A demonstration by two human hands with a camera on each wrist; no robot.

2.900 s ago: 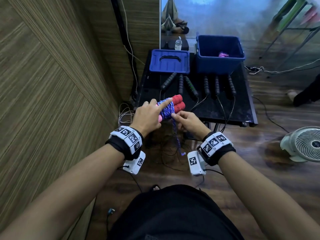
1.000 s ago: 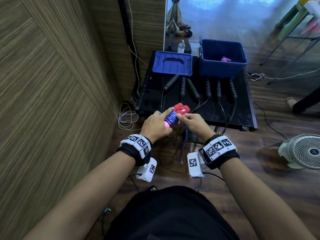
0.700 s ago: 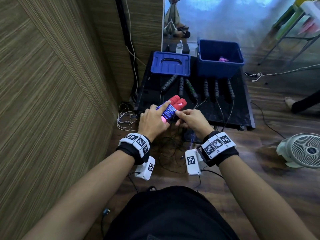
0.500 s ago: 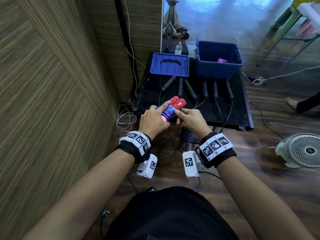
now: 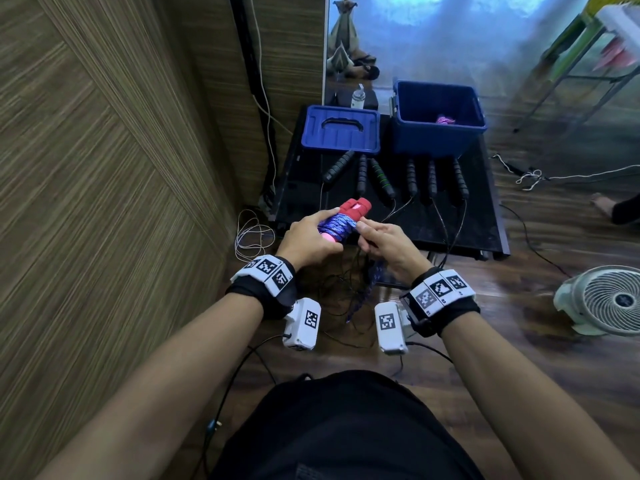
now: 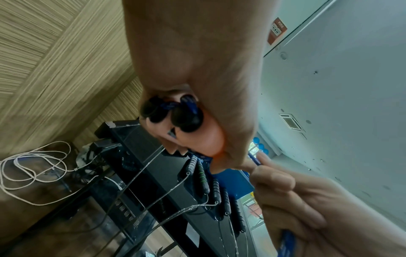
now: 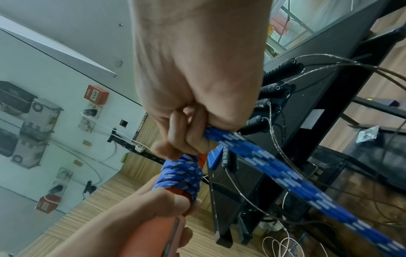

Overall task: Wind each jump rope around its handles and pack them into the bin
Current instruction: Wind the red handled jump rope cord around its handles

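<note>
Blue rope (image 5: 337,226): wound in tight coils round the two red handles (image 5: 354,206), which sit side by side as one bundle, held up in front of the worktop (image 5: 481,233)
Loose tail (image 7: 292,175): the unwound bit of the same rope, running out of the right fist and hanging down toward the floor
Left hand (image 5: 309,238): grip closed round the near end of the bundle, fingers over the coils, thumb underneath. In the left wrist view you see the handle butts poking out of the fist
Right hand (image 5: 388,244): grip curled tight on the rope just beside the coils, tail pinched between thumb and fingers (image 7: 182,132), pretty clear in the right wrist view
Bin (image 5: 437,123): blue, open, at the far right of the worktop, with something pink (image 5: 445,119) lying in the bottom (too small to tell what exactly)
Lid (image 5: 341,129): blue, flat on the worktop just left of the bin, handle side up
Other ropes (image 5: 394,176): six black handles in a row in front of bin and lid, one with green rings, thin cords trailing off the near edge
Fan (image 5: 606,299): white, on the wood floor off to the right
White cable (image 5: 252,233): loose loops on the floor by the wall
</note>
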